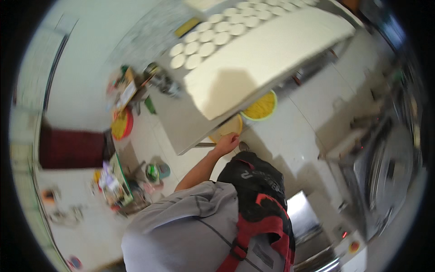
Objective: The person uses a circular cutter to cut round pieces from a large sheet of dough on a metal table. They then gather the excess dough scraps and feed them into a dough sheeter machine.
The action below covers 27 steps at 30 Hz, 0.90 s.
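My left hand (pixel 228 143) has its fingers curled, just in front of a round yellow-rimmed basin (pixel 227 131). The basin is partly under the table edge. Whether the fingers touch the rim or hold something small, I cannot tell. My right hand is out of view. Close by stands a pale green-rimmed basin (pixel 260 108) of yellow shredded food. On the metal table (pixel 175 119) lies a long pale sheet of dough (pixel 265 61), a head-shaped shadow falling across it. Several flat dough rounds (pixel 207 35) sit in rows along its far side.
A yellow block (pixel 187 27) lies by the wall behind the rounds. Left are a red basin (pixel 127 124) of yellow food, a cluttered box (pixel 117 183) and a green container (pixel 153 172). Large metal machinery (pixel 390 170) stands right. A black-and-red apron (pixel 258 180) covers my front.
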Motion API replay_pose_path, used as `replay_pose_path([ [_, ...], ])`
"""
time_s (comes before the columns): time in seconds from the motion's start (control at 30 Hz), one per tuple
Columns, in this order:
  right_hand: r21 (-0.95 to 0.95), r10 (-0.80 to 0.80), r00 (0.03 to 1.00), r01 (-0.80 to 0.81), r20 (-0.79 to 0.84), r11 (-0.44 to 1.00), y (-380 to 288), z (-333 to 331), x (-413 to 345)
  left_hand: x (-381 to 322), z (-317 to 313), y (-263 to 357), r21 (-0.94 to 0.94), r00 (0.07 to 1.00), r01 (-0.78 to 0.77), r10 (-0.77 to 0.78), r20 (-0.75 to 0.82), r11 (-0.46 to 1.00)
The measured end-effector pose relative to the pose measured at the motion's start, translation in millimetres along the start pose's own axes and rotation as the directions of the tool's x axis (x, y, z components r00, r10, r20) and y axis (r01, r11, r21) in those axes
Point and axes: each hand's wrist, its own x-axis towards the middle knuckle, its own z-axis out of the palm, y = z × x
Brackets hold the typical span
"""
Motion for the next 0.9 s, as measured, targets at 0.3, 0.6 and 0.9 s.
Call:
replay_pose_path([
  [0.3, 0.715, -0.195, 0.976, 0.204, -0.096, 0.668, -343, -96, 98, 82, -195, -171, -0.333, 0.138, 0.248, -0.373, -0.917, 0.91],
  [0.6, 0.919, -0.987, -0.158, 0.392, 0.026, -0.038, -884, -183, -336, 117, -250, -141, -0.257, 0.579, 0.045, -0.235, -0.781, 0.965],
  [0.9, 0.892, -0.246, -0.945, 0.294, 0.217, -0.343, -993, -293, -503, 40, -199, -5, -0.635, 0.936, -0.163, -0.084, -0.341, 0.755],
])
